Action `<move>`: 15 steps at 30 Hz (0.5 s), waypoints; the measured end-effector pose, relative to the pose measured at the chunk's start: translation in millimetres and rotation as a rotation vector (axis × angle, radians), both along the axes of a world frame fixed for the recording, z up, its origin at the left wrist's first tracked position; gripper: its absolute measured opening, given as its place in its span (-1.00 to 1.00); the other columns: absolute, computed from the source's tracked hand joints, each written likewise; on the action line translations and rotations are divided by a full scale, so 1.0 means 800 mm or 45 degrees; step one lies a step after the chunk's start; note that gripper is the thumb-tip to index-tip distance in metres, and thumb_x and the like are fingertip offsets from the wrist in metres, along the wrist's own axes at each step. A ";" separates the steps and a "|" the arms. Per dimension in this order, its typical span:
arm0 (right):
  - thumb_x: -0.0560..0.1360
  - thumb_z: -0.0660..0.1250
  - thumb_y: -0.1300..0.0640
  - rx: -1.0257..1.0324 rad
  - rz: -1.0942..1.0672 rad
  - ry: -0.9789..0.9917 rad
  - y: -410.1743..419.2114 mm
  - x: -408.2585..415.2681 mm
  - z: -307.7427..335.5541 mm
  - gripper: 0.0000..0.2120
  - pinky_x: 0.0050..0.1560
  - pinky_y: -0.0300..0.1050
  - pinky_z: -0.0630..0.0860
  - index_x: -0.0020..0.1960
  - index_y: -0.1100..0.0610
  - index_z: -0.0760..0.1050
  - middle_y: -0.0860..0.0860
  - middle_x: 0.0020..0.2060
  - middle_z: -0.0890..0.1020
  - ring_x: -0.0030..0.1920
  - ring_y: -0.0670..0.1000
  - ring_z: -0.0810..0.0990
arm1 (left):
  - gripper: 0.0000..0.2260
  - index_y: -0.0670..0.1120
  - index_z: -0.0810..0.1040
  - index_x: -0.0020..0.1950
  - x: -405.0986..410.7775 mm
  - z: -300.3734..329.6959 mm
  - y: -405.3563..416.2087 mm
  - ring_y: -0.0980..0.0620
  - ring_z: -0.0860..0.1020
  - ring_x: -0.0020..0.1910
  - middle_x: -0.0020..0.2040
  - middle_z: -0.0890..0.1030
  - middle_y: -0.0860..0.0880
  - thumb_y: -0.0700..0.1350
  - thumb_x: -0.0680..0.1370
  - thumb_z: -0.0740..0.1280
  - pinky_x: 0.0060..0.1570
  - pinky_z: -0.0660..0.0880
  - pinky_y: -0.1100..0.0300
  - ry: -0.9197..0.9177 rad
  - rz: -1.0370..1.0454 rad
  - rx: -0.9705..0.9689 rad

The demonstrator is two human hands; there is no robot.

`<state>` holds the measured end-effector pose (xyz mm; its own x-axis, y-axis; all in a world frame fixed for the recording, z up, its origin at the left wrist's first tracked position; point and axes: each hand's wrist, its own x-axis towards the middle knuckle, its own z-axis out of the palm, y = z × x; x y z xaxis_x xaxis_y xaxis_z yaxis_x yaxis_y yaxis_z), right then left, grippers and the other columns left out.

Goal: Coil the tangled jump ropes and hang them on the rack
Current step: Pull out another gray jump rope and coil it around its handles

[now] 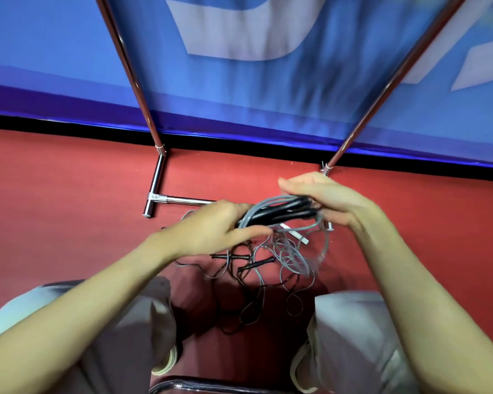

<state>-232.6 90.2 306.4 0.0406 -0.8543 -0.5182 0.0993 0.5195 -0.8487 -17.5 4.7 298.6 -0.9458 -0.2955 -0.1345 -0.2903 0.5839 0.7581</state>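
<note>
Two knees in light trousers (pixel 362 331) are seen at the bottom edge, with shoes (pixel 165 362) planted on the red floor (pixel 54 200). Between them, a tangle of grey and black jump ropes (pixel 268 268) is spread on the floor, two black handles (pixel 256 264) lying loose in it. Above the tangle, a bundle of rope loops and black handles (pixel 279 211) is held between both hands: it is gripped at one end by the left hand (pixel 211 231), fingers curled round it, and grasped at the other by the right hand (pixel 328 200). Behind them, the chrome rack (pixel 157 180) is stood against a blue banner (pixel 54 52).
</note>
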 end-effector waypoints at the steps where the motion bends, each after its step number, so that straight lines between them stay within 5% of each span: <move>1: 0.42 0.37 -0.01 -0.018 0.048 0.002 0.004 -0.006 0.000 -0.73 -0.54 -0.37 0.19 -0.38 0.10 0.47 -0.06 -0.54 0.35 -0.58 -0.17 0.23 | -0.47 0.04 0.52 0.06 0.003 0.000 -0.006 0.03 0.50 -0.34 -0.30 0.58 0.03 0.44 0.49 0.09 -0.28 0.42 0.09 -0.103 -0.069 -0.243; 4: 0.38 0.42 0.09 0.027 0.160 0.035 0.012 -0.015 -0.003 -0.87 -0.50 -0.36 0.20 -0.27 0.14 0.56 -0.05 -0.52 0.35 -0.55 -0.17 0.17 | -0.45 -0.08 0.40 -0.04 0.008 -0.001 -0.005 -0.16 0.46 -0.28 -0.33 0.50 -0.06 0.40 0.51 0.03 -0.30 0.28 0.10 -0.343 -0.239 -0.714; 8: 0.37 0.49 0.18 0.013 0.301 0.150 0.016 -0.023 -0.001 -0.82 -0.48 -0.34 0.18 -0.12 0.28 0.62 0.04 -0.44 0.50 -0.44 -0.08 0.27 | -0.53 -0.03 0.28 -0.09 0.008 0.001 0.004 -0.11 0.35 -0.32 -0.40 0.31 0.03 0.39 0.51 0.02 -0.30 0.29 0.10 -0.509 -0.329 -0.750; 11: 0.35 0.44 0.16 -0.101 0.188 0.183 0.012 -0.017 -0.003 -0.81 -0.49 -0.35 0.20 -0.12 0.27 0.63 0.04 -0.45 0.53 -0.47 -0.11 0.31 | -0.54 0.01 0.29 -0.11 0.008 -0.001 0.017 -0.08 0.34 -0.39 -0.43 0.33 0.03 0.40 0.50 -0.01 -0.32 0.27 0.11 -0.342 -0.264 -0.622; 15: 0.42 0.41 0.22 -0.214 -0.002 0.228 0.002 0.005 -0.021 -0.95 -0.41 -0.28 0.36 -0.17 0.18 0.65 0.05 -0.39 0.61 -0.43 -0.04 0.47 | -0.62 0.03 0.37 -0.04 0.006 0.008 0.022 0.08 0.35 -0.45 -0.42 0.39 0.09 0.33 0.54 0.05 -0.35 0.34 0.05 0.159 0.045 -0.159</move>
<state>-228.5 92.2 289.8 -0.0410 -0.9292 -0.3672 -0.0600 0.3691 -0.9274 -12.4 22.2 305.4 -0.9417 -0.3356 0.0234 -0.2199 0.6669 0.7120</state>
